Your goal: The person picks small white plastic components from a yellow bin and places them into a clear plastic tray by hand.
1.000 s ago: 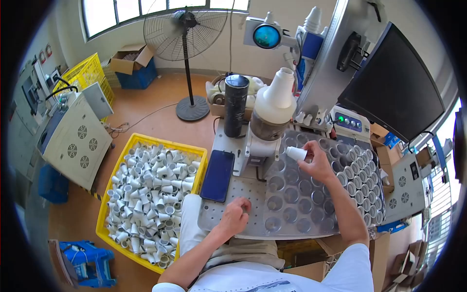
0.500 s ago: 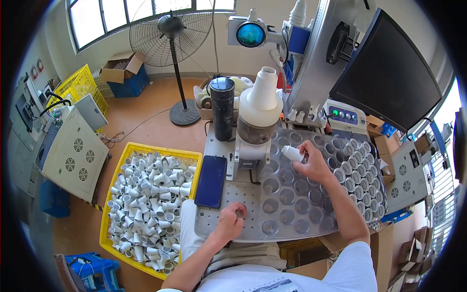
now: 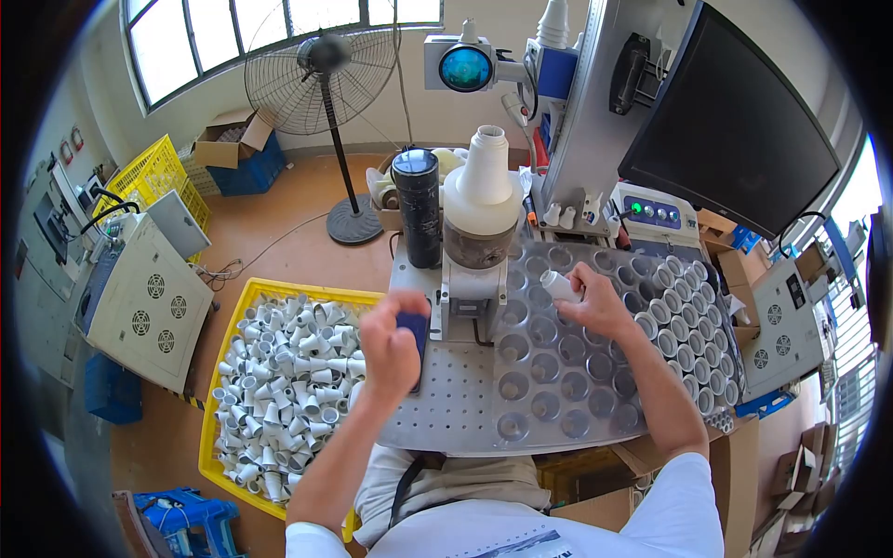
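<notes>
My right hand (image 3: 595, 302) is closed around a small white tapered plastic piece (image 3: 557, 285), held tilted above the clear tray of round pockets (image 3: 560, 367). In front of the phone (image 3: 420, 325) and partly covering it is my left hand (image 3: 391, 344), raised and smeared by motion. Similar white pieces (image 3: 684, 330) stand in rows at the tray's right side. To the left, a yellow crate (image 3: 206, 430) holds a loose heap of these pieces. A large white cone-shaped part (image 3: 484, 191) sits on the machine's holder, between my hands and farther back.
A black cylinder (image 3: 418, 209) stands beside the holder, under the machine's lens head (image 3: 465, 69). The monitor (image 3: 735, 130) and a control box with a green light (image 3: 654, 212) are at the right. A floor fan (image 3: 326, 56) stands behind the crate.
My left hand has risen from the table's front edge, moving up and left to the phone. The right hand still holds the white piece in nearly the same place. The view has shifted slightly.
</notes>
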Motion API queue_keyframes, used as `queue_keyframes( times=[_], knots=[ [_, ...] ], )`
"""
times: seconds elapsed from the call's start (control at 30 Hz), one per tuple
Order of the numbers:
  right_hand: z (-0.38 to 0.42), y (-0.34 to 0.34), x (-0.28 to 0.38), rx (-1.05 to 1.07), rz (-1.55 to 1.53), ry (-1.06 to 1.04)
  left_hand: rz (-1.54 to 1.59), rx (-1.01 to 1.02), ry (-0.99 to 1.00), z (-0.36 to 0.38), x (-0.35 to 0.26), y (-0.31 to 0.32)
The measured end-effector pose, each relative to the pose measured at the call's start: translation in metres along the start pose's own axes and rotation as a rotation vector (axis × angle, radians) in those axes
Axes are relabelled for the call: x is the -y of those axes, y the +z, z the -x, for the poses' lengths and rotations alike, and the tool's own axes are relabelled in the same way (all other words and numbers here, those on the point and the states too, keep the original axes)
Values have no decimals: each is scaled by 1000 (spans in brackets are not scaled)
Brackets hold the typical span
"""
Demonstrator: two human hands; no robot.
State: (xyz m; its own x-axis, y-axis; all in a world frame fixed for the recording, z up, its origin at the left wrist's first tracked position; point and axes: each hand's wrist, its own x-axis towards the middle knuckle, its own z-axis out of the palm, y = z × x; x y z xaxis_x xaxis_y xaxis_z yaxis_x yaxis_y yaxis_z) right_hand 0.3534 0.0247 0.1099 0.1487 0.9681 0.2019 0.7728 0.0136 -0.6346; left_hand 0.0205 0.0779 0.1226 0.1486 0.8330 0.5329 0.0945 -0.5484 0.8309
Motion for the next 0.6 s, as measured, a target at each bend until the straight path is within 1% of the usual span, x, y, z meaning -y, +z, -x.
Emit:
queue_keyframes(
  times=[0.03, 0.07, 0.1, 0.13, 0.17, 0.2, 0.23, 0.3, 0.33, 0.37, 0.4, 0.47, 0.53, 0.6],
  knots=[
    [-2, -4, -3, 62, 33, 6, 20, -108, 107, -32, -17, 4],
    [-5, -10, -4, 124, 69, 11, -1, -133, 184, -64, -21, 6],
    [-9, -20, 5, 119, 77, 9, -58, -159, 226, -95, -31, 14],
    [-14, -32, 23, 91, 1, 20, -115, -182, 267, -120, -46, 24],
    [-21, -43, 42, 65, -75, 30, -19, -73, 84, -135, -72, 36],
    [-30, -51, 59, -51, -186, -26, 75, 40, -100, -146, -91, 46],
    [-41, -57, 78, -168, -298, -83, 80, 42, -101, -159, -88, 53],
    [-58, -58, 125, -292, -593, -257, 248, 31, -182, -177, -76, 69],
    [-65, -55, 147, -303, -651, -330, -340, -56, 156, -167, -78, 50],
    [-69, -47, 161, -317, -716, -396, -295, -66, 158, -160, -82, 28],
    [-75, -33, 165, -327, -731, -385, -253, -75, 157, -153, -79, 4],
    [-84, -10, 166, -289, -270, -386, -172, -118, 350, -133, -58, -49],
    [-85, -4, 156, -275, -331, -400, -223, -204, 171, -109, -21, -96],
    [-75, -12, 146, -282, -409, -415, -509, -286, 40, -89, 41, -160]
  ],
)
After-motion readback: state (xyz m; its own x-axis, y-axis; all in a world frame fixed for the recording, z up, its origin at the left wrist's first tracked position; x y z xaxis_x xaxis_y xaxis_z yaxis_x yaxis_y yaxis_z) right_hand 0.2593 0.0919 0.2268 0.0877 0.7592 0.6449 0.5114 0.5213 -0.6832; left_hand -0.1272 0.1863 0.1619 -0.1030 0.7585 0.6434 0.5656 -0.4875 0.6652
